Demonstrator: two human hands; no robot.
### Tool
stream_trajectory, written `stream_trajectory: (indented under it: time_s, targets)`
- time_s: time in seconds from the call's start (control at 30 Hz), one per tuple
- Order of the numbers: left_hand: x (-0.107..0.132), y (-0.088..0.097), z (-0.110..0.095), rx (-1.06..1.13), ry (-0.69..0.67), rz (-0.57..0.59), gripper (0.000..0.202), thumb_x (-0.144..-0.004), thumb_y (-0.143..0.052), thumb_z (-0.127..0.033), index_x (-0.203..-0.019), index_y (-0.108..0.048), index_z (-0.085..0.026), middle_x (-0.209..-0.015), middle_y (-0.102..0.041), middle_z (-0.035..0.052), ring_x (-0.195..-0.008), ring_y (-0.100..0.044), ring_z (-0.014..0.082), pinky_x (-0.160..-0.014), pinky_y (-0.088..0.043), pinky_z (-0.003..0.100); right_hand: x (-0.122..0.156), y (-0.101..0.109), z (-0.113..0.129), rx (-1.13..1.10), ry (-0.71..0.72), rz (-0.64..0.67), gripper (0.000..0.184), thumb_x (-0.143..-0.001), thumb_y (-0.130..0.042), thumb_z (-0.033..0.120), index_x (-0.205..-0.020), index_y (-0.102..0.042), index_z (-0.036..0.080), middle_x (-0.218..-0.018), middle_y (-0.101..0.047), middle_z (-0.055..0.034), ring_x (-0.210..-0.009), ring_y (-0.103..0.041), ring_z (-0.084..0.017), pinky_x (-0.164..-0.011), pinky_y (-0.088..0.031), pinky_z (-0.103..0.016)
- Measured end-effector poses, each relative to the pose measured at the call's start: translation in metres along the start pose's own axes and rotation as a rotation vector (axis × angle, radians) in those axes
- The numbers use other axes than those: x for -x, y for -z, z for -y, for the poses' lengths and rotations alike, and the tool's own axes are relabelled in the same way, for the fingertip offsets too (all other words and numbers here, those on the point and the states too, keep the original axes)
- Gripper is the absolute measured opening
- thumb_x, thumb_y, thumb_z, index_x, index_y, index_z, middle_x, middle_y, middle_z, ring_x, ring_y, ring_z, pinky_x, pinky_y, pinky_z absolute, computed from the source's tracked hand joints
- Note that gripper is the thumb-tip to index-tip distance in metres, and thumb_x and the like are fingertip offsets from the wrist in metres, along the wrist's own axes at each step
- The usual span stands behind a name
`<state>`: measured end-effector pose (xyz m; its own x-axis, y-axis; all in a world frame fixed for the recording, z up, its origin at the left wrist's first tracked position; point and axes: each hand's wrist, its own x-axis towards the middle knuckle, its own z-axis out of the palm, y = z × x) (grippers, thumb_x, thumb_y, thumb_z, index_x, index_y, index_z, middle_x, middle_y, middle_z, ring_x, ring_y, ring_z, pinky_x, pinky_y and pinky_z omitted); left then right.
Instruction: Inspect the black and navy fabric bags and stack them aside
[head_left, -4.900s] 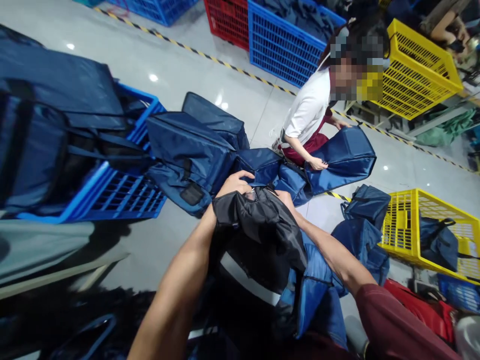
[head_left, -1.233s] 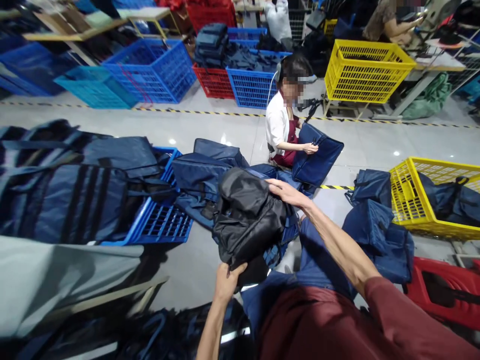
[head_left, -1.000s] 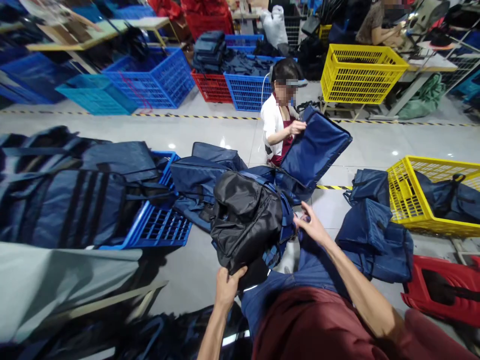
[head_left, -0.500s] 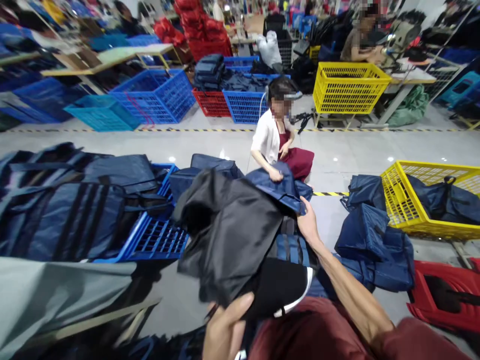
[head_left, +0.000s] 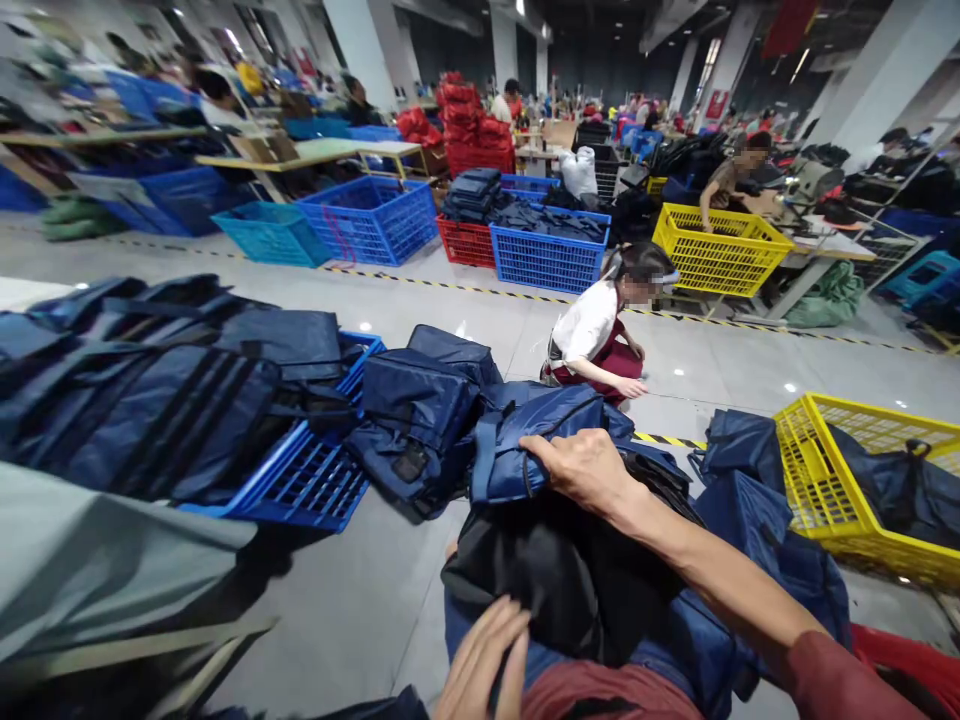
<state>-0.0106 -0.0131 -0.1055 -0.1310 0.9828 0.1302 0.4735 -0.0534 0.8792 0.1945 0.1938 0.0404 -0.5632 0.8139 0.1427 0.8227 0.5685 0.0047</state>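
A navy blue bag [head_left: 499,465] lies across my lap, its black lining [head_left: 525,570] turned toward me. My right hand [head_left: 589,470] is closed over the bag's upper blue part, with the fingertips curled out of sight. Low in the view, my left hand [head_left: 484,655] lies against the black lining, fingers stretched out. More navy bags [head_left: 416,420] are heaped on the floor just beyond and to the left.
A blue crate [head_left: 319,480] piled with navy bags stands at left, a yellow crate [head_left: 825,480] with bags at right. Ahead, a co-worker [head_left: 596,335] crouches low, one hand near the floor. Grey cloth [head_left: 97,570] hangs at lower left. Several crates line the far aisle.
The raised black lining has come down toward my lap, and the blue part now faces up under my right hand. My left fingers have straightened. The co-worker has bent forward, hand off the bag.
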Motion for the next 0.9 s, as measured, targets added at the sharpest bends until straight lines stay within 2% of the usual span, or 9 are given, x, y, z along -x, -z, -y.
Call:
stream_trajectory:
  time_s: [0.07,0.13,0.23,0.33,0.4,0.5,0.57,0.7,0.9]
  targets:
    - [-0.039,-0.015,-0.024,-0.13,-0.272,0.003,0.033,-0.103,-0.062,-0.034,-0.126,-0.085,-0.032,-0.129,-0.083,0.0092,-0.126,-0.077,0.0327,-0.116,-0.06,0.051,0.001,0.011,0.007,-0.011,0.07,-0.008,0.033,-0.106,-0.053,0.017,-0.128,-0.076,0.025,-0.079,-0.08,-0.0046,-0.063,-0.069,-0.017,-0.059,-0.032,-0.029]
    - [-0.078,-0.031,-0.044,-0.253,-0.404,-0.027,0.032,-0.104,-0.06,-0.029,-0.124,-0.084,-0.026,-0.116,-0.084,0.014,-0.115,-0.079,0.0331,-0.113,-0.06,0.054,0.003,0.022,0.012,-0.024,0.127,-0.02,0.028,-0.105,-0.054,0.017,-0.122,-0.077,0.025,-0.077,-0.079,-0.0035,-0.061,-0.068,-0.017,-0.057,-0.027,-0.031]
    - [-0.126,-0.045,-0.057,-0.352,-0.414,-0.039,0.024,-0.101,-0.067,-0.035,-0.116,-0.082,-0.024,-0.099,-0.08,0.0156,-0.1,-0.077,0.0354,-0.106,-0.059,0.057,0.003,0.031,0.013,-0.046,0.144,-0.011,0.022,-0.103,-0.059,0.018,-0.115,-0.076,0.025,-0.076,-0.079,-0.0019,-0.06,-0.067,-0.016,-0.055,-0.021,-0.033]
    - [-0.157,-0.05,-0.048,-0.376,-0.356,0.055,0.024,-0.101,-0.067,-0.041,-0.117,-0.08,-0.027,-0.096,-0.078,0.0134,-0.095,-0.074,0.0348,-0.102,-0.057,0.055,-0.013,0.026,0.006,-0.077,0.126,0.06,0.016,-0.103,-0.063,0.025,-0.113,-0.075,0.025,-0.078,-0.08,-0.0033,-0.062,-0.067,-0.017,-0.056,-0.02,-0.033]
    - [-0.167,-0.056,-0.035,-0.419,-0.305,0.077,0.025,-0.102,-0.066,-0.045,-0.115,-0.079,-0.029,-0.091,-0.077,0.012,-0.091,-0.073,0.0341,-0.098,-0.057,0.052,-0.032,0.017,-0.003,-0.108,0.128,0.143,0.014,-0.103,-0.067,0.031,-0.111,-0.076,0.024,-0.079,-0.081,-0.0048,-0.063,-0.068,-0.018,-0.058,-0.021,-0.032]
    - [-0.167,-0.071,-0.017,-0.532,-0.197,-0.051,0.039,-0.1,-0.068,-0.055,-0.119,-0.078,-0.023,-0.086,-0.076,0.0138,-0.086,-0.073,0.0348,-0.085,-0.056,0.046,-0.067,-0.003,-0.026,-0.198,0.137,0.209,0.021,-0.102,-0.072,0.044,-0.105,-0.081,0.025,-0.079,-0.081,-0.0056,-0.066,-0.067,-0.019,-0.061,-0.022,-0.032]
    - [-0.164,-0.081,-0.012,-0.58,-0.156,-0.106,0.05,-0.102,-0.066,-0.056,-0.131,-0.075,-0.016,-0.096,-0.078,0.0172,-0.091,-0.074,0.0348,-0.079,-0.053,0.042,-0.091,-0.02,-0.046,-0.299,0.086,0.167,0.025,-0.099,-0.075,0.05,-0.101,-0.083,0.026,-0.078,-0.08,-0.004,-0.068,-0.066,-0.018,-0.063,-0.023,-0.031]
    - [-0.166,-0.091,-0.015,-0.57,-0.158,-0.042,0.057,-0.109,-0.058,-0.051,-0.148,-0.067,-0.012,-0.109,-0.079,0.0184,-0.098,-0.074,0.0326,-0.088,-0.051,0.043,-0.128,-0.062,-0.087,-0.55,-0.127,0.094,0.031,-0.089,-0.082,0.058,-0.09,-0.086,0.027,-0.07,-0.073,0.0021,-0.068,-0.059,-0.014,-0.068,-0.028,-0.029]
    - [-0.166,-0.095,-0.015,-0.543,-0.324,-0.086,0.069,-0.109,-0.062,-0.047,-0.166,-0.048,-0.01,-0.111,-0.079,0.0174,-0.093,-0.074,0.0297,-0.087,-0.051,0.041,-0.131,-0.141,-0.151,-0.649,-0.395,0.115,0.047,-0.091,-0.074,0.064,-0.074,-0.078,0.02,-0.066,-0.061,0.0044,-0.068,-0.043,-0.012,-0.067,-0.026,-0.028]
